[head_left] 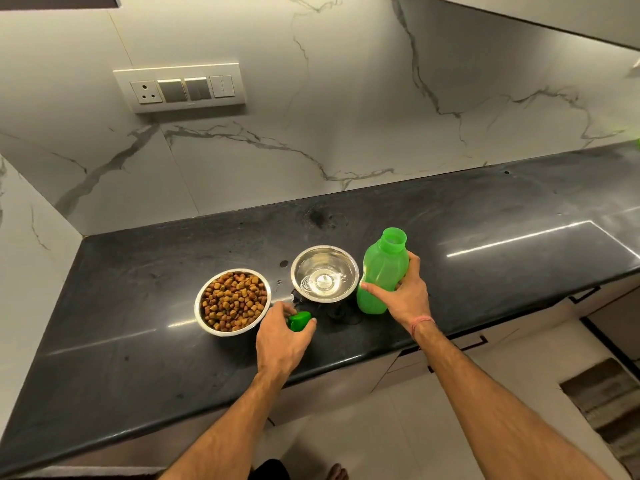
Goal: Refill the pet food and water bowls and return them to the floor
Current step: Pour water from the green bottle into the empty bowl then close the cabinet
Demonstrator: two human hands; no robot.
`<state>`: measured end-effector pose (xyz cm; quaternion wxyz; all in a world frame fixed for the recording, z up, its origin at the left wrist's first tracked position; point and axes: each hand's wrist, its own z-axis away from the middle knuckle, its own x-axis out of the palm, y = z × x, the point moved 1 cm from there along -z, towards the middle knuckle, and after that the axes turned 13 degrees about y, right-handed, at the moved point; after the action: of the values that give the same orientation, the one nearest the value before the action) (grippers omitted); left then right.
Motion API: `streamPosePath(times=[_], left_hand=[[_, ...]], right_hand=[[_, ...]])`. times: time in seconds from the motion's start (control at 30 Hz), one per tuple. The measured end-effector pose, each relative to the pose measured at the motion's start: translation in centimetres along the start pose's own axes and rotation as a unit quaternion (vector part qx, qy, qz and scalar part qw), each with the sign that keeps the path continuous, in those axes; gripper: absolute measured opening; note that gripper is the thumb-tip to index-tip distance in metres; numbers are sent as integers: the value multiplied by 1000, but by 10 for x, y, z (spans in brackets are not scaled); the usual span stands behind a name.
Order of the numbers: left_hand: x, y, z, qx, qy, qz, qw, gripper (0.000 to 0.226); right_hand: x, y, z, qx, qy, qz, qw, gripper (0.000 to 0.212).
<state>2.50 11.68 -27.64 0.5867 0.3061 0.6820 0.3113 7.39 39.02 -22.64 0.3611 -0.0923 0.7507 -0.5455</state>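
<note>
Bowls (325, 274) sit mid-counter; hands (405, 292) hold bottle (382, 271), cap (300, 320).

Counter (138, 341): black polished stone, runs lower left to right edge of frame, glare streaks on surface. Steel bowl of brown kibble (232, 302) sits centre-left. Steel bowl with water (325, 274) just right of it, apart. Green bottle (382, 271), uncapped, upright at right of water bowl. Water droplets (279, 282) between bowls.

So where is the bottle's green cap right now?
The green cap is pinched in the left hand on the counter, between the kibble bowl and water bowl.
</note>
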Motion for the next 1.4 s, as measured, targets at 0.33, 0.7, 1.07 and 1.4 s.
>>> streamPosePath(times=[0.33,0.7,1.07,1.4], left_hand=[[1,42,-2,-140,60,255,955,56],[17,187,-32,64,-61,331,940,61],[23,235,-64,396,-165,-48,902,67],[41,235,-65,429,-290,-15,856,31]], right_hand=[[6,4,1,21,-5,-1,1000,106],[9,3,0,37,-22,10,999,104],[10,4,-10,66,-38,17,997,99],[11,10,-10,75,-58,20,995,99]])
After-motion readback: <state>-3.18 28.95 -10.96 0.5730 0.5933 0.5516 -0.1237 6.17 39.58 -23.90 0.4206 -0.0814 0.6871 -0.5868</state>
